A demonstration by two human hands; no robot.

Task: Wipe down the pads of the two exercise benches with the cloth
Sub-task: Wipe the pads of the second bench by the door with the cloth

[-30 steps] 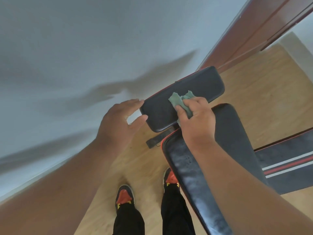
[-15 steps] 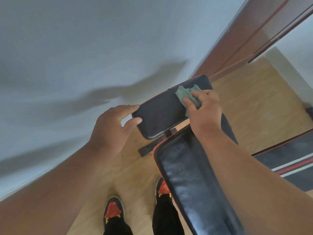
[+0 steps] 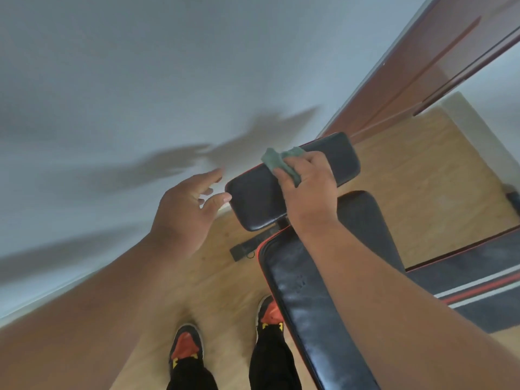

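Observation:
A black bench with red piping has a small end pad [image 3: 259,201] and a long main pad [image 3: 306,299] running toward me. My right hand [image 3: 308,190] grips a crumpled green cloth [image 3: 277,161] and presses it on the far side of the small pad. My left hand [image 3: 185,209] hovers with fingers spread beside the pad's left end, its thumb tip at the pad's corner. A second black pad [image 3: 478,274] with red and white stripes lies at the right.
A pale wall [image 3: 140,94] stands close on the left. A reddish-brown door frame [image 3: 416,74] rises at the upper right. The floor [image 3: 422,175] is light wood. A black bench foot [image 3: 244,250] sticks out under the pads. My two shoes [image 3: 185,347] stand beside the bench.
My left hand has let go of the small pad's end and spread its fingers. My right hand has slid the cloth back leftward along the pad's far edge.

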